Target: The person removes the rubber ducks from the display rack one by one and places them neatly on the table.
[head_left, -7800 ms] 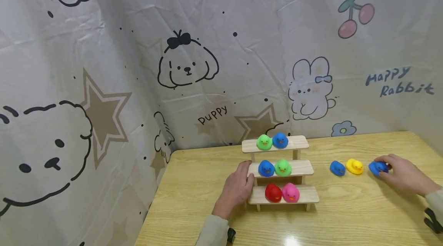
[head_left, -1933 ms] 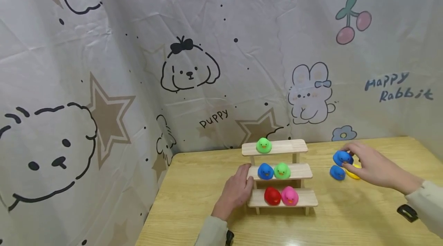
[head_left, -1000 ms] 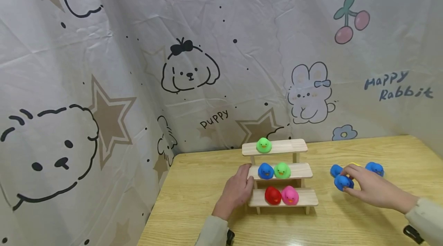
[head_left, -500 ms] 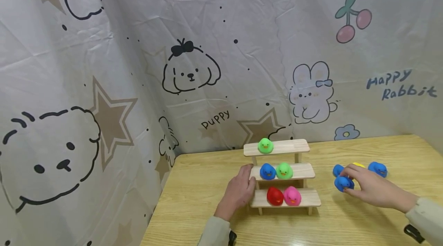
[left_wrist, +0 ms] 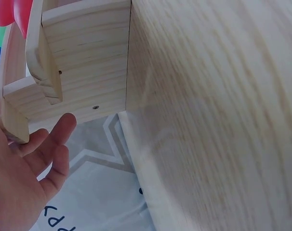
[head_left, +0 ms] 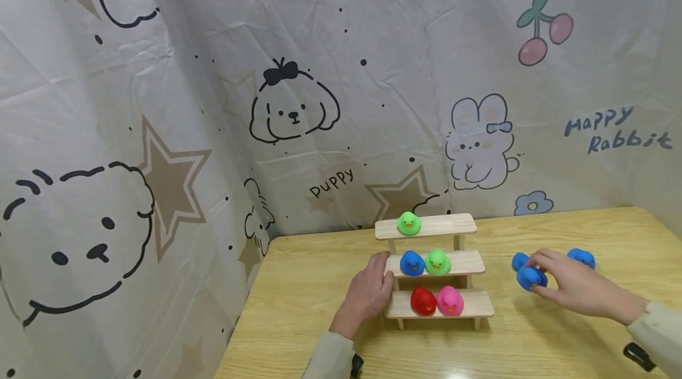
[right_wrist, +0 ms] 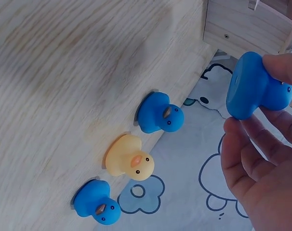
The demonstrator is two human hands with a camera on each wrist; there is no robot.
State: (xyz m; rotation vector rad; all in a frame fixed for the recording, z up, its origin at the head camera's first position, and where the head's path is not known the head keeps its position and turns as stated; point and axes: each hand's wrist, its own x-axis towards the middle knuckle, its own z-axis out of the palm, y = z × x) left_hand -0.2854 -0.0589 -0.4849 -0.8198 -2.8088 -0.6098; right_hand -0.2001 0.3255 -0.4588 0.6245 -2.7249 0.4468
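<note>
My right hand [head_left: 583, 284] pinches a blue rubber duck [head_left: 531, 278] between thumb and fingers, raised over the table to the right of the stand. In the right wrist view this held duck [right_wrist: 247, 86] is turned on its side, flat base showing. Beneath and beyond it, two blue ducks [right_wrist: 158, 113] and a yellow duck [right_wrist: 129, 158] between them sit in a row; the hand hides the yellow one in the head view. With my left hand [head_left: 364, 293] I grip the left end of the three-tier wooden stand [head_left: 462, 262] at its middle shelf.
On the stand, a green duck [head_left: 408, 223] sits on the top shelf. The middle shelf carries a blue duck [head_left: 412, 263] and a green duck [head_left: 438, 262]; the bottom one a red duck [head_left: 423, 301] and a pink duck [head_left: 450, 301]. A patterned curtain [head_left: 341, 100] hangs behind.
The blue duck from the top shelf is now in my right hand, which came down in front of the row, then stayed nearly still. My left hand has kept its grip on the stand.
</note>
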